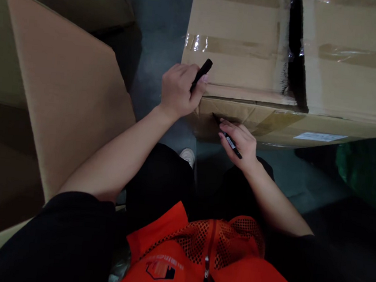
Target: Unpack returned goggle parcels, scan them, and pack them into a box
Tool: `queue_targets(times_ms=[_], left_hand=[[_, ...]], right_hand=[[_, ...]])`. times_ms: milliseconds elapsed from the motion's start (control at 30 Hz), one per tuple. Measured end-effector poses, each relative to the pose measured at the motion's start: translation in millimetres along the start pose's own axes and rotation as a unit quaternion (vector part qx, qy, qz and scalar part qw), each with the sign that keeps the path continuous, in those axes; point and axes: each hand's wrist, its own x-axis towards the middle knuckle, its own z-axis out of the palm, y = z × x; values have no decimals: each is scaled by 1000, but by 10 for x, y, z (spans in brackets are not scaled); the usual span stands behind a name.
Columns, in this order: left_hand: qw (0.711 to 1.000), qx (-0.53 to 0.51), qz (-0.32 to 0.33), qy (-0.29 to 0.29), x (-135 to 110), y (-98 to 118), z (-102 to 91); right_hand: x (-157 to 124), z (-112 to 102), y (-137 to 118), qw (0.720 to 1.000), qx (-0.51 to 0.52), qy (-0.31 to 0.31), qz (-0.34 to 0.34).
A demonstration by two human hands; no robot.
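My left hand (179, 89) is closed around a black marker cap (202, 73), which sticks up past my thumb. That hand rests at the near left corner of a taped cardboard box (234, 70). Lower and to the right, my right hand (237, 141) grips a black marker (230, 141) with a small white label on its barrel. The marker's tip meets, or nearly meets, the box's near side face; any mark there is too dark to make out.
Another taped box (353, 81) stands to the right across a dark gap. A white label (320, 137) is stuck on the near side. At left, a large open carton's flap (71, 72) rises beside my left arm. Grey floor (159, 27) shows between the cartons.
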Motion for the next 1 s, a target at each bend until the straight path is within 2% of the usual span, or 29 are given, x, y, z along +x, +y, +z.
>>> queue_targets(times_ms=[133,267,400,500,600,733,833,1000], left_hand=[[1000,8,8,8,11,19,-7],[998,-55,-9,0,8,-33,23],[997,-65,-29,-12,-3,-69,46],[999,-24,-29,-13,0,-54,40],[999,-13,-25,-19,7,-26,25],[998,-45,-40,-19,0,-21,16],[996,-83,-40,-19,-9,-48,26],[997,-59,-40,-20,-16,-82,43]], right_hand=[[-194,-134,68,999,-21,20,31],[-370,-152,133,999,-18,10,37],[-365,37,160,1000,-4,-16,26],[-233,219,137,1000,8,-25,12],[-66,288,68,999,21,-30,15],[-9,105,-51,999,24,18,19],[-171,-147,-82,998,4,49,33],[-467,-445,24,994,-53,64,69]])
